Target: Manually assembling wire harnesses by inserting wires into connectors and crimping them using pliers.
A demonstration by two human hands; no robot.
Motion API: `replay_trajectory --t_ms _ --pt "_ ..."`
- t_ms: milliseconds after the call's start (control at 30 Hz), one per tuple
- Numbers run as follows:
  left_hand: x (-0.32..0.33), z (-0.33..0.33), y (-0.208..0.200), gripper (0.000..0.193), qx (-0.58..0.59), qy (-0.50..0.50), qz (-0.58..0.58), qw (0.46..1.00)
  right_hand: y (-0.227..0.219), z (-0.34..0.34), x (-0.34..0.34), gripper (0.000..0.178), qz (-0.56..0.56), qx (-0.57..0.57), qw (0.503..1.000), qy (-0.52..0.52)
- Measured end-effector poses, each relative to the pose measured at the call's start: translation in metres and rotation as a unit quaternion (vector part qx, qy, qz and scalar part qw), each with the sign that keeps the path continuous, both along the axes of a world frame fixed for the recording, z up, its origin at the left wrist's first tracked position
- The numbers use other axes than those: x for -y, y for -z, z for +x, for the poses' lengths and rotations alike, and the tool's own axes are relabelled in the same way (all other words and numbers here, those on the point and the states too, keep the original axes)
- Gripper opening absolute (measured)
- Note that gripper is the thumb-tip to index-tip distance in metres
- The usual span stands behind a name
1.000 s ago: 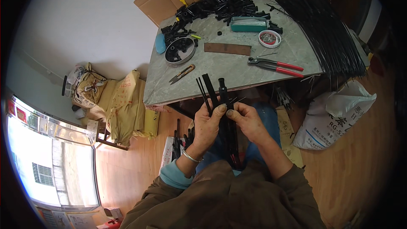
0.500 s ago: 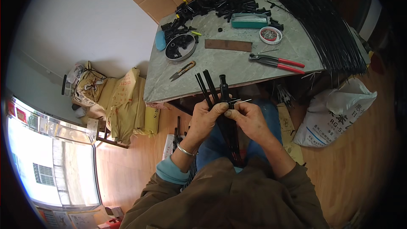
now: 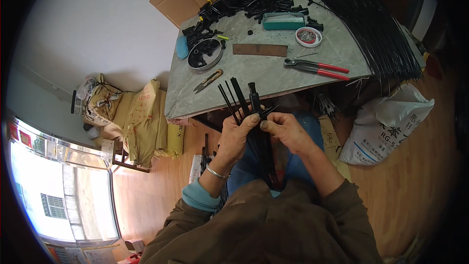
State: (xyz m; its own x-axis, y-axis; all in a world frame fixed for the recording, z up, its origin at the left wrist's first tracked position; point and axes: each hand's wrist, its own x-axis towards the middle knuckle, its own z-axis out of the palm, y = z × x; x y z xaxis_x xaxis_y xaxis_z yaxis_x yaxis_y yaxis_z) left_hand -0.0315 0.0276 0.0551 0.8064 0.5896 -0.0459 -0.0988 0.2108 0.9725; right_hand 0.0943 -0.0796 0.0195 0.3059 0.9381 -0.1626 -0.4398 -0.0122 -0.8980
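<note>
Over my lap I hold a bundle of black rods (image 3: 264,151) with a black tubular fitting (image 3: 253,97) upright at its top. My left hand (image 3: 234,136) is closed around the rods just below the fitting, its thumb pressed along the front. Several loose rod ends (image 3: 238,94) stick up past its fingers. Close beside it, my right hand (image 3: 289,132) is closed in a pinch at the right side of the fitting. A thin dark piece (image 3: 270,111) juts out above the right thumb; where it joins is hidden by the fingers.
On the grey table (image 3: 195,100) are red-handled pincers (image 3: 317,67), thread snips (image 3: 208,81), a brown strip (image 3: 260,50), a round dish (image 3: 210,59), a teal box (image 3: 283,21), a small white dish (image 3: 309,37), piled black fittings (image 3: 244,5) and long black rods (image 3: 366,29). A white sack (image 3: 383,129) stands right.
The bright thin wire-like piece by my right fingers now looks dark and points more upward. The loose rod ends have spread to the left. Both hands keep their grip.
</note>
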Motion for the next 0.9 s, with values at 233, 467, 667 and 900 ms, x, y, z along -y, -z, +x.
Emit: replay_trajectory --t_ms 233,467,667,900 --pt "0.003 0.000 0.000 0.036 -0.005 0.009 0.015 1.000 0.009 0.000 -0.001 0.030 -0.002 -0.010 1.000 -0.003" --pt "0.002 -0.002 0.000 0.038 -0.009 0.011 0.004 1.000 -0.001 0.003 -0.002 0.032 -0.030 0.046 0.998 0.009" --pt "-0.001 0.004 -0.004 0.037 0.042 0.043 -0.081 0.995 -0.002 -0.002 0.000 0.034 -0.031 0.047 0.998 0.024" --pt "0.001 0.006 0.007 0.029 0.063 -0.007 -0.078 0.995 -0.011 0.004 0.003 0.033 -0.048 0.097 0.994 0.018"
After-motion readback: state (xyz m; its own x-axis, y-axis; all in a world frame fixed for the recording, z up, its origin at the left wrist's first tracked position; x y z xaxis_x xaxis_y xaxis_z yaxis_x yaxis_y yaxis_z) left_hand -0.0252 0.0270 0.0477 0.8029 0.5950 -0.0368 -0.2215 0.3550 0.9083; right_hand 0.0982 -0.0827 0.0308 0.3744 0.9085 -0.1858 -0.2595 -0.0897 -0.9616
